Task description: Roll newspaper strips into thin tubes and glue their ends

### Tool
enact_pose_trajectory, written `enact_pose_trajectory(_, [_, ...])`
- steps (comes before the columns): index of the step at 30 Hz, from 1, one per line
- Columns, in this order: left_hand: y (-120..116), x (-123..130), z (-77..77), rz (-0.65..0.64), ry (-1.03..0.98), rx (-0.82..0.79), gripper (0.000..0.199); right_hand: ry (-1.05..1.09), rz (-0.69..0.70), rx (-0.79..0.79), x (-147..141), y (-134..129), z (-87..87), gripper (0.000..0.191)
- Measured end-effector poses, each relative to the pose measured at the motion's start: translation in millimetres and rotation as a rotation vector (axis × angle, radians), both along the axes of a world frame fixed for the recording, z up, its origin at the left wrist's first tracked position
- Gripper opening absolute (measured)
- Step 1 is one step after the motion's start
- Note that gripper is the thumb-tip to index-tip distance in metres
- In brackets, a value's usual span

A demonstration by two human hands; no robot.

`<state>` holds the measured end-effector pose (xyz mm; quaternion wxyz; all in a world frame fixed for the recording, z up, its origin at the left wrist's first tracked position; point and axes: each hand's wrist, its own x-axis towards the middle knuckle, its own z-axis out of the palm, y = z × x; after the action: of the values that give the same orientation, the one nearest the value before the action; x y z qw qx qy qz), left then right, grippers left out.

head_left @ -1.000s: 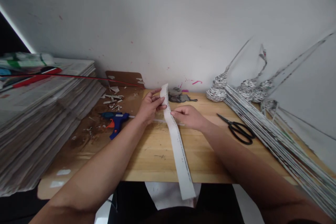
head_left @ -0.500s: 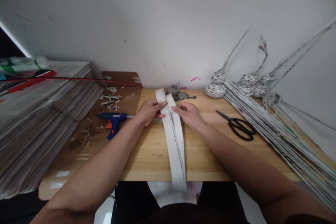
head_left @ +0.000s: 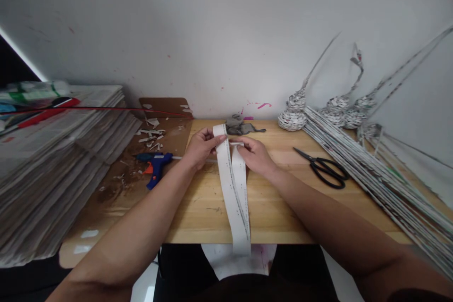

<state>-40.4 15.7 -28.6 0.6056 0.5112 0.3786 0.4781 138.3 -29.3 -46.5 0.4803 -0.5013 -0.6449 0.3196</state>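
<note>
A long white paper strip [head_left: 226, 184] with printed marks hangs in a loop over the front edge of the wooden table. My left hand [head_left: 205, 147] pinches its upper left part between thumb and fingers. The other end, on the right, is gripped by my right hand [head_left: 255, 155], with the thumb on the strip's face. Both hands are close together above the tabletop. The strip's lowest bend lies below the table edge.
Left are a blue glue gun [head_left: 158, 169], paper scraps [head_left: 152, 138] and a newspaper stack [head_left: 71, 160]. Grey cloth [head_left: 240, 125] lies behind my hands. Right are black scissors [head_left: 325, 170], paper rods [head_left: 375, 184] and woven paper pieces [head_left: 292, 115].
The strip's right end has come down a little and now folds over at my right fingers. The gap between the two upper parts of the strip looks wider.
</note>
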Motion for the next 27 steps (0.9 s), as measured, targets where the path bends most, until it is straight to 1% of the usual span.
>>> enact_pose_trajectory(2, [0, 0, -0.6, -0.044, -0.02, 0.013, 0.038, 0.008, -0.014, 0.055, 0, 0, 1.7, 0.044])
enact_pose_trajectory(4, [-1, 1, -1.2, -0.068, -0.022, 0.028, 0.036, -0.018, -0.035, 0.082, 2, -1, 4.4, 0.046])
enact_pose_trajectory(8, [-1, 1, -1.6, -0.093, 0.01, 0.06, 0.034, -0.058, -0.033, 0.037, 3, -2, 8.2, 0.033])
enact_pose_trajectory(13, [-5, 2, 0.2, -0.099, 0.045, 0.056, 0.037, 0.019, 0.025, -0.086, -2, -5, 11.0, 0.017])
enact_pose_trajectory(14, [-6, 2, 0.4, -0.095, 0.046, 0.061, 0.037, 0.027, 0.026, -0.114, -3, -6, 11.6, 0.018])
enact_pose_trajectory(18, [-6, 3, 0.2, -0.102, 0.061, 0.067, 0.036, 0.024, -0.03, -0.201, -6, -9, 12.8, 0.032])
enact_pose_trajectory(22, [-5, 2, -0.8, -0.179, 0.082, 0.027, 0.037, 0.036, -0.02, -0.22, -5, -8, 10.9, 0.032])
enact_pose_trajectory(27, [-5, -1, -3.4, -0.236, 0.082, -0.029, 0.038, 0.097, 0.041, -0.226, -3, -4, 1.8, 0.031])
